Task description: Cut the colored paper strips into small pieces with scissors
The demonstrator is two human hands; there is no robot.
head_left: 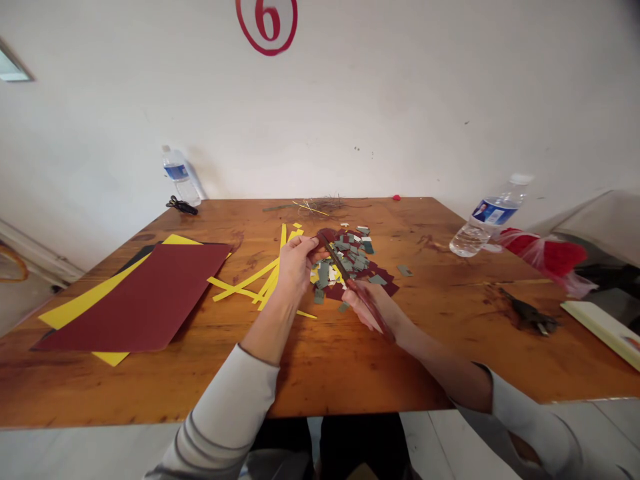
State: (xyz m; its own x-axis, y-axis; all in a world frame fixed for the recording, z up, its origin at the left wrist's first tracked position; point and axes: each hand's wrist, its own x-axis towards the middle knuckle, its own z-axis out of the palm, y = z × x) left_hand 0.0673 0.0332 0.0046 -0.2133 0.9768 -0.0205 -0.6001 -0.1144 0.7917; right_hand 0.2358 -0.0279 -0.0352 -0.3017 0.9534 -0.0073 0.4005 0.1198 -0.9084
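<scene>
Scissors [356, 287], held in the curled right hand [385, 304], extend over the table [430, 267], their handles [373, 311] partly covered by the grip and the gap between their blades [335, 256] unresolved. The left hand [299, 259], closed in a tight pinch, holds maroon paper [327, 235] at the blade tips, concealing its gripped edge, above a heap of scraps [353, 257] partly masked by both hands. A maroon sheet [145, 293] at left hides much of the yellow sheets [83, 309] beneath, and a red ring [271, 53] on the wall [150, 100] is cut off above.
</scene>
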